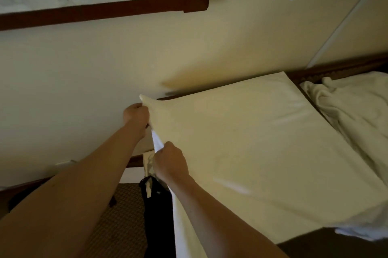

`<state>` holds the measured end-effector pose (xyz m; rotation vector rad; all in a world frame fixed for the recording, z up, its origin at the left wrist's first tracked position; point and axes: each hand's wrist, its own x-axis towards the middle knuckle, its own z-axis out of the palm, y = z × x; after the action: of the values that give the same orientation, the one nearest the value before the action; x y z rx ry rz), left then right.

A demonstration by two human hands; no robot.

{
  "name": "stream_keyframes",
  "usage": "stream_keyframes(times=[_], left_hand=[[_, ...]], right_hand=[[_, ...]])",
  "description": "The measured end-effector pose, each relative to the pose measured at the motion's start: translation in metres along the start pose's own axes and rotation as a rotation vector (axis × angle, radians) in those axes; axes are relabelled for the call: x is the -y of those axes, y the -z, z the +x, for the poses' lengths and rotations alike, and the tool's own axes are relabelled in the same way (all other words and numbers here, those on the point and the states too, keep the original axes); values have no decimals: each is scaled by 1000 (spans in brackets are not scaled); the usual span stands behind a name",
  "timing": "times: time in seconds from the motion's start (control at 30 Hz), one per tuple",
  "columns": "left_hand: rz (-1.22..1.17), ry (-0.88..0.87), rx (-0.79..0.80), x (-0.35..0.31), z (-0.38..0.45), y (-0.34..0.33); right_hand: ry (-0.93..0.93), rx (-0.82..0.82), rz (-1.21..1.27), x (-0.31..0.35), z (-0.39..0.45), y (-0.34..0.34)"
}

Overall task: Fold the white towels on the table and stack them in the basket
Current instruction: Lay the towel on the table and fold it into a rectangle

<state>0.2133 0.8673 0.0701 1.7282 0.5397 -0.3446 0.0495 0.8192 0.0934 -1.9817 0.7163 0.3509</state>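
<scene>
The right hand (pixel 170 163), the nearer one, pinches the near-left corner of the spread towel (pixel 241 148); the left hand (pixel 136 115), just beyond it, grips the far-left corner. The towel lies flat to the right of both hands, long axis running left to right. Farther right, a crumpled towel (pixel 352 106) waits; no basket is visible.

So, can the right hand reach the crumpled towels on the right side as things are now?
Probably not yet. The right hand grips the edge of the spread towel, as does the left hand. The crumpled towels lie beyond that towel, with nothing blocking them.
</scene>
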Motion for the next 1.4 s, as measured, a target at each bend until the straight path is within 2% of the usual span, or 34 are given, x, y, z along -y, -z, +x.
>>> stream_keyframes(times=[0.2, 0.4, 0.57, 0.77, 0.87, 0.93, 1.03, 1.17, 1.23, 1.3, 1.4], left_hand=[[54, -173, -61, -27, -29, -5], [58, -249, 50, -54, -75, -67], [9, -249, 199, -70, -126, -174], [68, -261, 310, -70, -165, -341], [110, -171, 415, -50, -178, -422], [256, -179, 455, -26, -180, -450], [485, -363, 389, 8, -166, -435], [735, -708, 110, 22, -115, -370], [1001, -725, 24, 10, -88, -343], [1257, -643, 40, -4, -68, -323], [1397, -585, 89, -16, -49, -310]], right_hand=[[46, -5, 281, 16, -14, 13], [102, -295, 227, -19, -11, 99], [19, -458, 279, -75, 5, 194], [-69, -630, 292, -160, 44, 326], [-169, -644, 261, -223, 81, 382], [-254, -583, 130, -259, 101, 398], [-237, -476, 42, -285, 121, 403], [-165, -390, 39, -270, 169, 419], [-102, -376, 32, -257, 200, 429], [-44, -365, 15, -246, 229, 439], [52, -353, -10, -231, 265, 451]])
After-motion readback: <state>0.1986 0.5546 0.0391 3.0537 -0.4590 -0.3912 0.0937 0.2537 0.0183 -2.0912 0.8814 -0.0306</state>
